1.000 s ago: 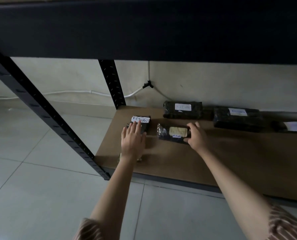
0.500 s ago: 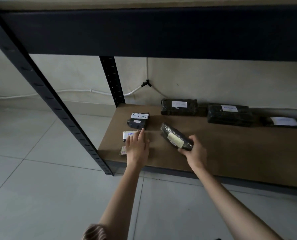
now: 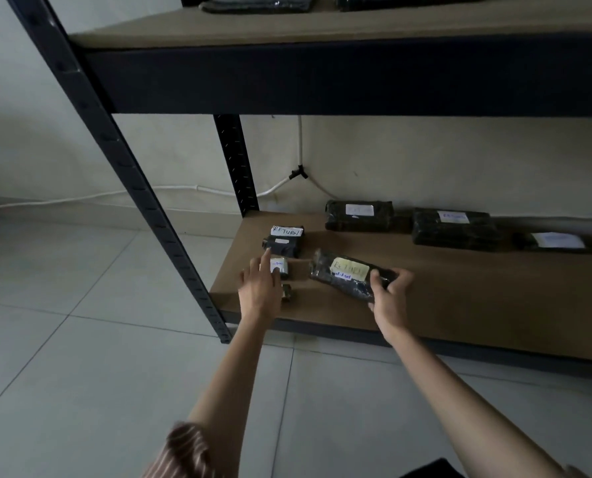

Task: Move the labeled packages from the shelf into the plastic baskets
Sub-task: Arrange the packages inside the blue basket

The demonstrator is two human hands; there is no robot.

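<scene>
Black-wrapped package (image 3: 348, 276) w/ yellow label sits gripped in right hand (image 3: 389, 298) at shelf's (image 3: 460, 305) 6 o'clock edge; left hand (image 3: 260, 291), fingers straight, holds nothing—lift level, no basket visible.

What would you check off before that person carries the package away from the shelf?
1. Right hand grips the yellow-label package: ok, its fingers curl round the near end.
2. Label readable: ok, it says RETURN.
3. Package lifted off the bottom shelf: cannot tell, it is tilted, but one end may touch the board.
4. Left hand free to take another: ok, it is open over the small white-label package.
5. Basket to drop it into in sight: not ok, none shows in this view.
6. Other packages out of the way: ok, the back row lies apart.
</scene>
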